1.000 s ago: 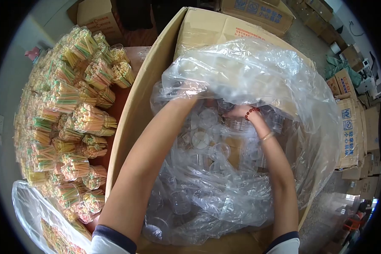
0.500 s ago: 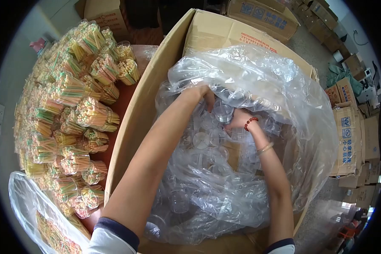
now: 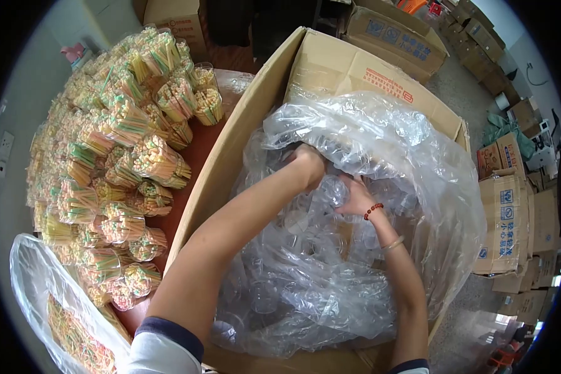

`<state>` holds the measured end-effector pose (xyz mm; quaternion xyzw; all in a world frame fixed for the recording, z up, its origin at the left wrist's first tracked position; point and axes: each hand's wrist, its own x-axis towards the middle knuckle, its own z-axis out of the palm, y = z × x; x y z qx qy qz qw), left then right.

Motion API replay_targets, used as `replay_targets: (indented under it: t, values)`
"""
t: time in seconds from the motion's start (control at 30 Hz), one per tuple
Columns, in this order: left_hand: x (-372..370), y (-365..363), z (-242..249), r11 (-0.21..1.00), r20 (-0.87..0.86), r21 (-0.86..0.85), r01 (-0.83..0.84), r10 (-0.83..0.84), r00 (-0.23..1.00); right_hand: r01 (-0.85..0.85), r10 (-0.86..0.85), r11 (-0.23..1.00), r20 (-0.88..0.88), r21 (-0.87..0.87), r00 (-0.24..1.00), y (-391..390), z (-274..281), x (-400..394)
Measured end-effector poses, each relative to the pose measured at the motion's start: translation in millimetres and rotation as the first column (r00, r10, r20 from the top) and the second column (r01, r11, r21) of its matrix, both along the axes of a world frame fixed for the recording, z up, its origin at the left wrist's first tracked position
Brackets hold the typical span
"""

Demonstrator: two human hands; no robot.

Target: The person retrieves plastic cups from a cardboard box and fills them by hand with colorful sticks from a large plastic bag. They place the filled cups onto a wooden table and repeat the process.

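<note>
A large cardboard box (image 3: 230, 143) lined with a clear plastic bag (image 3: 380, 134) holds many clear plastic cups (image 3: 265, 296). Both of my hands are inside it, near its upper middle. My left hand (image 3: 308, 167) is bent down at the bag's edge, its fingers hidden below the wrist and plastic. Just right of it, my right hand (image 3: 357, 198), with a red bead bracelet on the wrist, has its fingers around a clear cup (image 3: 335, 191).
Many cups packed with coloured sticks (image 3: 128, 118) crowd a red-brown table (image 3: 184, 187) at left. A plastic bag of loose sticks (image 3: 81, 333) lies at lower left. Cardboard boxes (image 3: 505, 218) stand at right and another (image 3: 393, 37) behind.
The view has shifted, so the box and table sit lower and further right. My left hand has turned further over, hiding its fingers. The cup by my right hand has tilted.
</note>
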<state>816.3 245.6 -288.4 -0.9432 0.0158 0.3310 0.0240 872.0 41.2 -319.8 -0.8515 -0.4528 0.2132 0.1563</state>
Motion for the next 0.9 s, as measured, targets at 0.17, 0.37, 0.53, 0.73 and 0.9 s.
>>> replay_targets:
  t: [0.17,0.37,0.53,0.73,0.9]
  values:
    - [-28,-33,29,0.988,0.013,0.146,-0.051,0.050,0.999,-0.088,0.072,0.987,-0.127,-0.133,0.989,-3,15,-3]
    - [-48,-26,-1,0.993,0.319,0.110,0.048,-0.081,0.944,0.019,-0.016,1.000,0.117,-0.023,0.993,-5,-6,-24]
    - [-54,-22,24,0.995,0.341,0.048,0.091,-0.102,0.935,0.019,-0.020,0.998,0.021,0.056,1.000,-16,9,-15]
    - [-75,-22,79,0.997,0.484,0.016,0.073,-0.072,0.872,0.044,-0.057,0.988,-0.081,-0.150,0.995,-14,75,-29]
    - [-99,-37,126,0.982,0.416,0.027,0.186,-0.180,0.891,-0.054,0.012,0.958,-0.149,-0.281,0.989,-22,149,-59]
